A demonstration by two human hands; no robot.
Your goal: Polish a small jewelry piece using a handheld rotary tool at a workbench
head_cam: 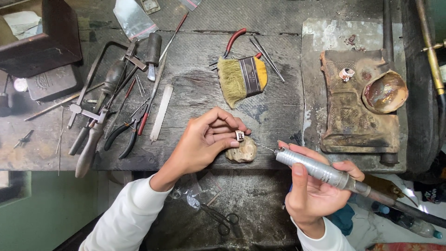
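L hand pinches small ring, centre frame; R hand clamped round rotary handpiece; bit tip hard to see.

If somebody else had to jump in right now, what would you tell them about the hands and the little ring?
Left hand: fingers pinch a small silver ring, braced on a worn bench peg at the workbench edge.
Right hand: grips a metal rotary handpiece; its thin bit points at the ring, seemingly just short of it.
Nearby: yellow brush, red-handled pliers, saw frame and pliers at left, another ring on the soldering block at right.
Done: ring held and braced, tool in hand.
Left: how far the ring is worked cannot be told.
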